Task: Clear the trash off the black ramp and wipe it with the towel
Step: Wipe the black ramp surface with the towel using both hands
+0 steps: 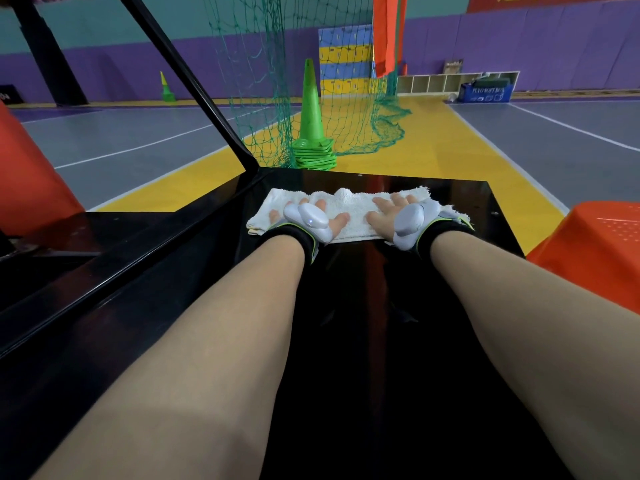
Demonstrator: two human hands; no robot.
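My left hand (306, 218) lies flat on the towel (346, 207), fingers spread and straight. My right hand (396, 216) does the same just beside it, so both palms press down and nothing is pinched. Each hand has a grey tracker strapped over its back.

The towel is a white folded strip lying crosswise in the middle of the frame, near the far edge of the black ramp (363, 323). The ramp fills the lower half of the picture under my forearms. I see no trash on the part that shows, so I judge the clearing done and the wiping in hand.

To do it well I'd press evenly through both palms so the cloth doesn't bunch — its far edge is rumpled — and draw it in straight, overlapping lanes out to both side edges. Past the far edge, upper centre, stand stacked green cones (310, 109) and a green net (360, 126) — I'd stop short so the towel doesn't slide off.
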